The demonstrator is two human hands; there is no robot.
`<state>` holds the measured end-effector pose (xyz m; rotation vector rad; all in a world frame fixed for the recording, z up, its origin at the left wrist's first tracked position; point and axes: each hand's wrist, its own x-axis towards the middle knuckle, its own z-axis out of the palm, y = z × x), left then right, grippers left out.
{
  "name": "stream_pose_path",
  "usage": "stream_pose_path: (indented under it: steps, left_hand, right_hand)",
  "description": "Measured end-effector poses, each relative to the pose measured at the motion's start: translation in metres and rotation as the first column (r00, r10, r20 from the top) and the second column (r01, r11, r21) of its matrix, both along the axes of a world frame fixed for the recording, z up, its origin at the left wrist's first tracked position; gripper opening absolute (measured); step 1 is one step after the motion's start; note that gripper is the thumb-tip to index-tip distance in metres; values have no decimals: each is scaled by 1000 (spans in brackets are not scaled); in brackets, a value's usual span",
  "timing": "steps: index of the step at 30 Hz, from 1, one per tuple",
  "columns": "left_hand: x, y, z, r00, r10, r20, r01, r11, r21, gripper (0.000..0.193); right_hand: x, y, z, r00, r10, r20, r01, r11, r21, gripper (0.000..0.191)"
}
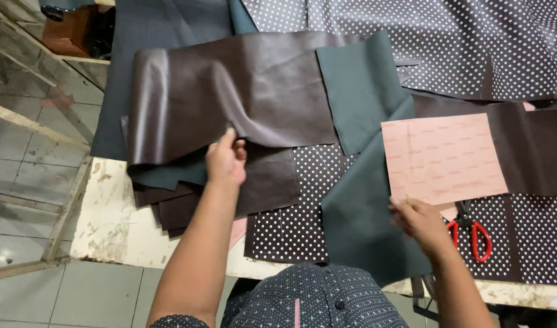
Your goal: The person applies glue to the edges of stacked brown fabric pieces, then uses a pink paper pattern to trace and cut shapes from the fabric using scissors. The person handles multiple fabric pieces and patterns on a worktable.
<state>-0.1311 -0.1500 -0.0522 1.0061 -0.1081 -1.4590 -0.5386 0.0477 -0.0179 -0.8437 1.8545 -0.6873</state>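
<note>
My left hand [225,160] pinches the near edge of a glossy dark brown leatherette sheet [242,91], lifting it off a stack of cut brown pieces [181,206]. My right hand [419,220] grips the right edge of a dark teal fabric piece [360,212] that runs up the table to a folded part [357,91]. Just above that hand lies a pink paper-like sheet [442,158]. Red-handled scissors [473,234] lie right of my right hand on dark polka-dot fabric [290,225].
More polka-dot material [461,42] covers the far right of the table. The worn white table edge [114,225] shows at the left, with tiled floor [23,182] beyond it. A brown object [69,30] stands at the top left.
</note>
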Motion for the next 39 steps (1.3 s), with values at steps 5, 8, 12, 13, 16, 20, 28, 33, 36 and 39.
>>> stream_pose_path:
  steps: [5,8,12,13,16,20,28,33,36,39]
  left_hand:
    - [-76,35,18,933,-360,17,361,932,-24,13]
    - [-106,77,38,787,-614,60,617,786,-47,17]
    - [-100,117,49,683,-730,-15,730,683,-13,26]
    - [-92,121,47,709,-701,-75,703,712,-1,33]
    - [-65,126,36,831,-502,-239,520,854,16,52]
    - [-28,128,23,926,-207,-316,247,965,90,66]
    - [13,119,0,974,29,-224,-12,997,80,50]
    - [61,96,-18,984,171,-43,-168,984,61,44]
    - [84,93,-21,969,236,80,-231,971,-69,39]
    - [117,99,-10,915,391,100,-377,916,-134,34]
  right_hand:
    - [77,-46,-5,803,48,594,-10,998,-67,61]
    - [105,-69,-8,563,-24,826,144,987,-70,55]
    - [90,-91,4,549,-125,827,411,902,-136,14]
    - [78,-93,9,625,-132,769,421,887,-189,19]
    - [17,-81,27,745,-126,655,455,814,-361,13]
    - [-89,-27,37,914,-241,327,404,616,-676,21]
    - [-197,18,19,886,-365,-287,156,816,-557,28]
    - [-179,14,10,771,-238,-591,47,946,-320,25]
    - [-156,7,11,833,-218,-508,135,971,-195,25]
    - [-124,8,15,942,-329,62,331,890,-314,23]
